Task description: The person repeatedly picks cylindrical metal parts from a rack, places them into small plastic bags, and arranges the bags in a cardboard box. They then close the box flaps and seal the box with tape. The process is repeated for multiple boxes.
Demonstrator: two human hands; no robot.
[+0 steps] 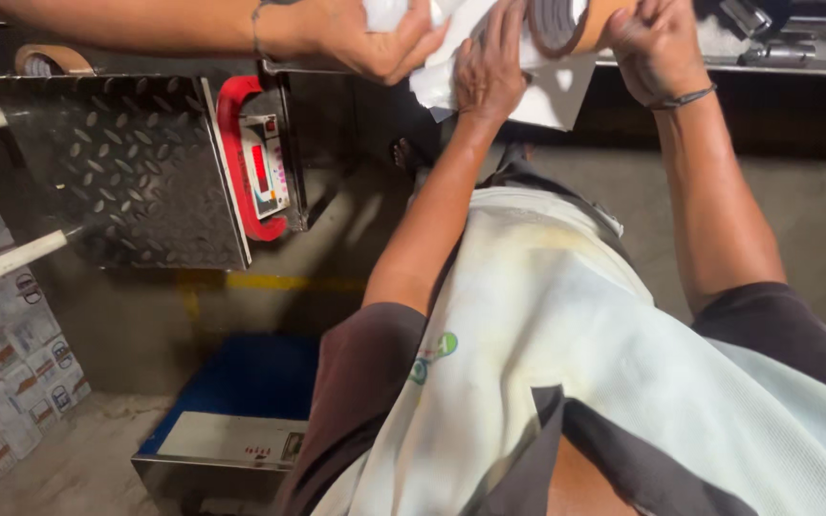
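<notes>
It looked like a taping step: the right hand (657,48) gripped a brown tape roll (571,21), while the left hand (489,69) lay flat on the white parcel (547,96) just beside it. Another person's hand (370,38) pinched the parcel's far side. Running tape further would need steady pressure. Left of the hands stood a checker-plate scale (117,162) on a concrete floor (336,248).

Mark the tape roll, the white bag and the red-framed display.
tape roll (580,24), head view, brown outer rim.
white bag (556,96), head view, lower flap.
red-framed display (262,167), head view, screen panel.
</notes>
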